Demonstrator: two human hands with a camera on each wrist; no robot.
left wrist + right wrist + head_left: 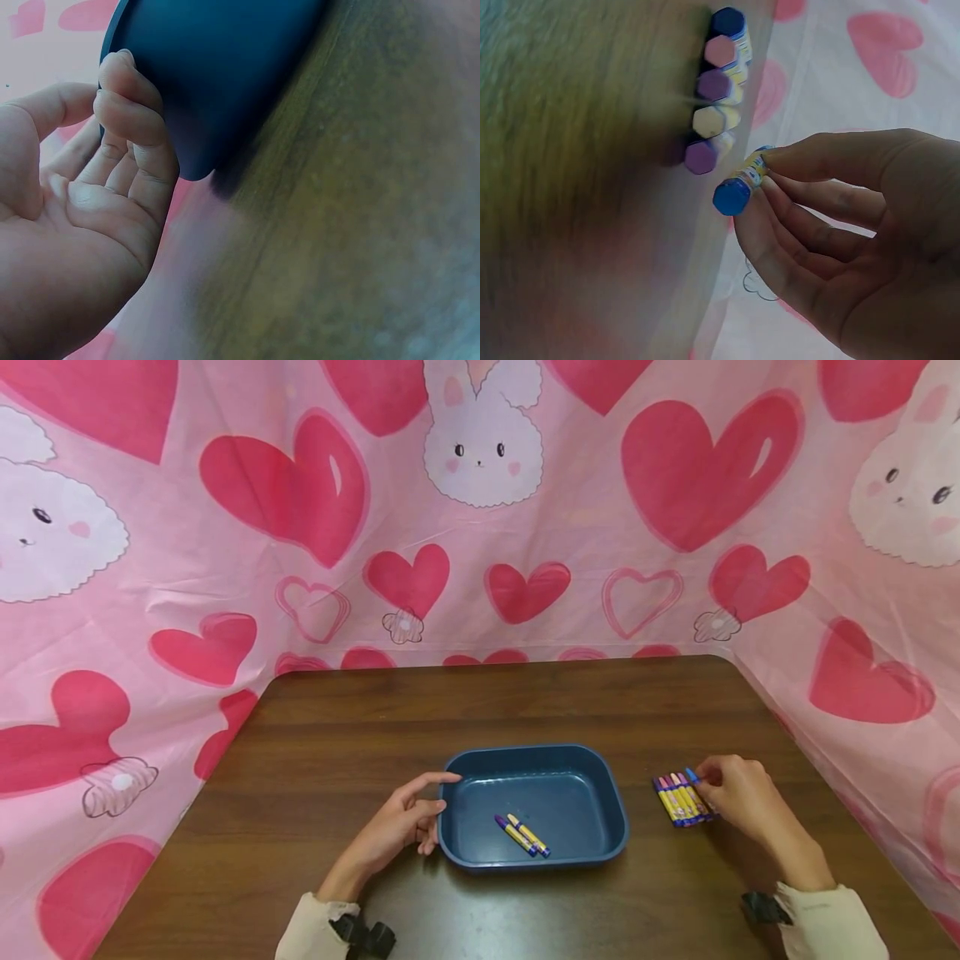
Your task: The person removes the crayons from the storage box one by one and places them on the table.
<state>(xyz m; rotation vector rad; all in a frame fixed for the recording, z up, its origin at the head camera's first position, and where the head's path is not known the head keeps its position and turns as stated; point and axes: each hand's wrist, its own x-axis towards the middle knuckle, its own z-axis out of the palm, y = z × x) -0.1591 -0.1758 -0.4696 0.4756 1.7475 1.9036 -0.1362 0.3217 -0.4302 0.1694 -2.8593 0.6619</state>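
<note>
On the table sits a dark blue tray (540,863), with a purple-tipped crayon (514,835) and a cream-tipped crayon (529,836) lying side by side in it. My left hand (401,818) holds the tray's left rim, forefinger reaching over the edge and thumb at the side. To the right, my right hand (738,793) pinches a blue crayon (744,184) between thumb and fingers. It is lifted at a tilt beside a row of crayons (678,800) with yellow wrappers. In the right wrist view, their purple, cream, pink and dark blue ends (715,120) show.
The brown wooden table (480,702) has rounded far corners. A pink cloth (465,602) printed with hearts and rabbits hangs behind it and along both sides.
</note>
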